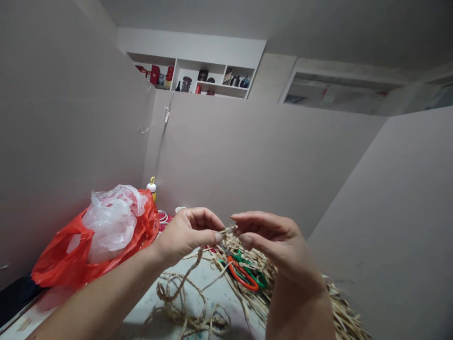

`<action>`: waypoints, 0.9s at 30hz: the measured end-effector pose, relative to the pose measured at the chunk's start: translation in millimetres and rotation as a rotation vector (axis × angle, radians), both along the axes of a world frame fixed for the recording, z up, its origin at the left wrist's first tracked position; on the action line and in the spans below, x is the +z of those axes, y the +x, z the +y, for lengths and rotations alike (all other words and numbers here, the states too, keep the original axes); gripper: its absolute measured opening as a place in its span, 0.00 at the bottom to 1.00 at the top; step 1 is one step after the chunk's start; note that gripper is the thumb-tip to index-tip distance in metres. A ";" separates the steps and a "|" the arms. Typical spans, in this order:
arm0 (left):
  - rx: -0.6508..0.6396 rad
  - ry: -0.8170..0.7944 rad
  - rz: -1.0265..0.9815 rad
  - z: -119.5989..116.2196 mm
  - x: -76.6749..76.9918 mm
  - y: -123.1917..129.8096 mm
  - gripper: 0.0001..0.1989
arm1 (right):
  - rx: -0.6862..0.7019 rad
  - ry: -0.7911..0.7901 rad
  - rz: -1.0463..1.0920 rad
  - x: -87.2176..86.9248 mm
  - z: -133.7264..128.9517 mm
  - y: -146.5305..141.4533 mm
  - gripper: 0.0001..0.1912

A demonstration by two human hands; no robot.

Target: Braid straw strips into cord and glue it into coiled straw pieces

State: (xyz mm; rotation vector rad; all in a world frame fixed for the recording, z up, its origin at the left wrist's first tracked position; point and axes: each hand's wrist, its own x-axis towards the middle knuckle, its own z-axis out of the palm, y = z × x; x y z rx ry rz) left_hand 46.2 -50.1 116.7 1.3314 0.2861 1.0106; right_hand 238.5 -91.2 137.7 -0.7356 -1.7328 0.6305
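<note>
My left hand [191,231] pinches the end of a braided straw cord [196,259] between thumb and forefinger. From that grip the cord drops to the table [148,311], where it lies in loose loops [198,321]. Close by the held end is my right hand [272,236], its thumb and forefinger apart; whether its fingertips touch the cord I cannot tell. Below the hands, scissors with orange handles [244,278] and a green-handled pair [260,278] rest on dry straw strips [267,264].
A red plastic bag [65,255] with a clear bag [113,219] on it stands at the left. Behind it is a yellow bottle with a white cap [151,188]. Grey partitions [240,156] enclose the table. More straw [343,311] spreads at the lower right.
</note>
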 end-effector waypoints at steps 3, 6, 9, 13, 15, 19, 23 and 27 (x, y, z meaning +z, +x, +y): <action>0.021 0.024 0.011 -1.3 0.7 -0.3 0.07 | -0.023 0.015 -0.082 1.5 -2.0 -3.2 0.11; 0.047 0.063 0.026 -2.1 0.7 -0.5 0.06 | -0.103 0.116 -0.190 2.0 -1.5 -5.7 0.04; 0.071 0.070 0.020 -3.3 1.5 -0.5 0.05 | -0.187 0.223 -0.261 2.4 -2.1 -9.5 0.05; 0.057 0.060 -0.039 -3.8 1.5 0.0 0.07 | -0.236 0.299 -0.289 2.7 -5.4 -14.2 0.07; 0.039 0.038 -0.045 -2.9 0.3 0.3 0.10 | -0.250 0.311 -0.292 3.3 -7.1 -15.2 0.07; 0.032 0.033 -0.024 -0.4 -2.0 0.4 0.11 | -0.286 0.312 -0.297 5.6 -8.5 -15.4 0.08; 0.045 0.068 0.006 1.6 -2.6 -0.4 0.09 | -0.222 0.167 -0.230 4.0 -5.0 -11.8 0.07; 0.019 0.051 -0.009 3.0 -2.6 -1.3 0.08 | -0.121 0.061 -0.054 -1.4 0.3 -4.2 0.10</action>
